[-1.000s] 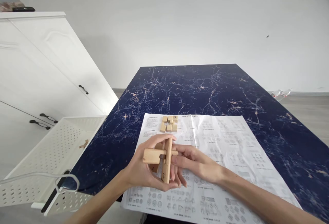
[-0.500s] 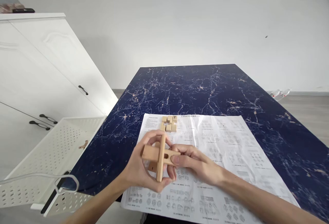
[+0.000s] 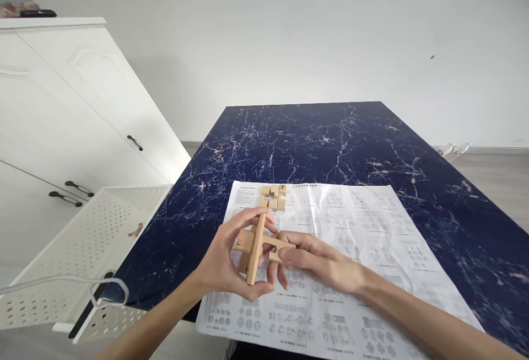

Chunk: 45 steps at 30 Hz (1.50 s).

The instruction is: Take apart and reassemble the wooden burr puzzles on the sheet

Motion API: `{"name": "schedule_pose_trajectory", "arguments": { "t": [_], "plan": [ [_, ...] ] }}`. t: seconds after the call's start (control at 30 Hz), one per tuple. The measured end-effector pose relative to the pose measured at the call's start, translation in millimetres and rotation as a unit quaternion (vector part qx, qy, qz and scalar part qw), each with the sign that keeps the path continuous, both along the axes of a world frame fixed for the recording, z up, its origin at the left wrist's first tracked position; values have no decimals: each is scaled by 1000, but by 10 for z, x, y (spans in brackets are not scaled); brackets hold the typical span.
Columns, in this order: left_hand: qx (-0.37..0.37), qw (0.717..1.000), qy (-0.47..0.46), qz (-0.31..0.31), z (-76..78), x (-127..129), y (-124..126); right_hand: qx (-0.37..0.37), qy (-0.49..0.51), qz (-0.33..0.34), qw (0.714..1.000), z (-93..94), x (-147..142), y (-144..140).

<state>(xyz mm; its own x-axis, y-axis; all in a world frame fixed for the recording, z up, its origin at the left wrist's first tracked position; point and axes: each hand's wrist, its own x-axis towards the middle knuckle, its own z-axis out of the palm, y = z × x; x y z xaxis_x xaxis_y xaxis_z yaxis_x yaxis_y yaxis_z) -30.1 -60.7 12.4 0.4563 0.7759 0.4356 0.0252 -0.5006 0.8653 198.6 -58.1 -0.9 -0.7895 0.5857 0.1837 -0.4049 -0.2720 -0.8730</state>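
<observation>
Both my hands hold a wooden puzzle (image 3: pixel 257 246) of crossed, notched bars a little above a printed instruction sheet (image 3: pixel 351 272). My left hand (image 3: pixel 225 263) cups it from the left, thumb and fingers around the long bar. The fingertips of my right hand (image 3: pixel 318 261) pinch the crosswise bar from the right. A second, flat wooden puzzle (image 3: pixel 273 197) of small square blocks lies on the far left corner of the sheet, untouched.
The sheet lies on a dark blue marbled table (image 3: pixel 330 139). At the table's left stands a white perforated basket (image 3: pixel 82 244) with a small wooden piece (image 3: pixel 134 231) in it. A white cabinet (image 3: pixel 61 112) stands further left, a wall behind.
The puzzle has been turned in my hands: the crosswise bar slid to the right and the long bar now leans left at its lower end. My hands stay close together.
</observation>
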Motion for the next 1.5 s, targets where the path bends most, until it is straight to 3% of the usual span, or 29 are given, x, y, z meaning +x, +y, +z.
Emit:
{"name": "schedule_pose_trajectory", "arguments": {
  "t": [0.13,0.37,0.63,0.77,0.83,0.93,1.07,1.17,1.33,1.5],
  "plan": [
    [-14,999,1,-38,-14,-1,8,12,10,14,1000,25,-7,3],
    [-3,1000,-9,-14,-39,-7,4,20,11,4,1000,28,-20,6],
    [-47,999,-10,-14,-26,-47,-30,24,-10,-3,1000,26,-9,7],
    [-55,998,-26,22,53,-142,35,54,-69,-67,994,19,5,-19],
    [-97,994,-49,27,92,-210,108,109,-143,-142,973,5,12,-32],
    [-203,974,-93,-37,106,-293,217,276,-233,-217,907,-19,10,-40],
    [-332,921,-151,-135,58,-313,307,481,-266,-183,815,-37,-25,-44],
    [-398,884,-200,-140,44,-284,367,547,-301,-151,767,-41,-54,-54],
    [-458,847,-265,-52,98,-232,519,557,-330,-164,744,-47,-77,-76],
    [-443,854,-271,21,101,-178,636,512,-353,-184,761,-66,-71,-82]
  ]
}}
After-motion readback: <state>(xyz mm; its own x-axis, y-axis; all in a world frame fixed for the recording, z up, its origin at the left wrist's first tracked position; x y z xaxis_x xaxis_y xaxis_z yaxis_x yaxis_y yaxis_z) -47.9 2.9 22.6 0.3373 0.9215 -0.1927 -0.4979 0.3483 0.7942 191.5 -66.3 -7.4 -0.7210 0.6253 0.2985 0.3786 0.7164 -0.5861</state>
